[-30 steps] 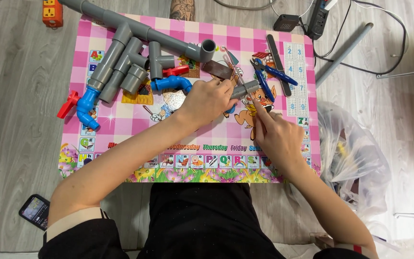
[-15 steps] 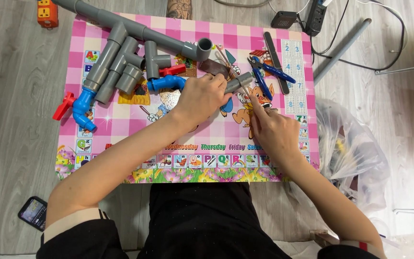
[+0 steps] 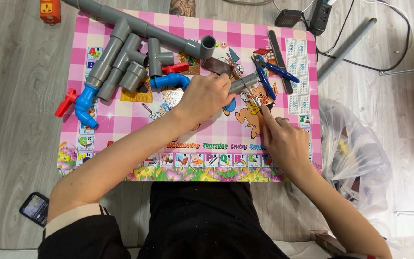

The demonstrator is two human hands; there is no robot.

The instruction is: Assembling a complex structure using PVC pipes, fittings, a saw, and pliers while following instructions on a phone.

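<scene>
The left hand is closed around a short grey pipe piece, which pokes out toward 2 o'clock over the pink mat. The right hand has its fingers pinched together at 5 o'clock from the pipe; I cannot tell if something small is between them. The pipe could slip and roll, because only one end is held. The blue pliers lie just beside it at 2 o'clock, so a bump could knock them away.
</scene>
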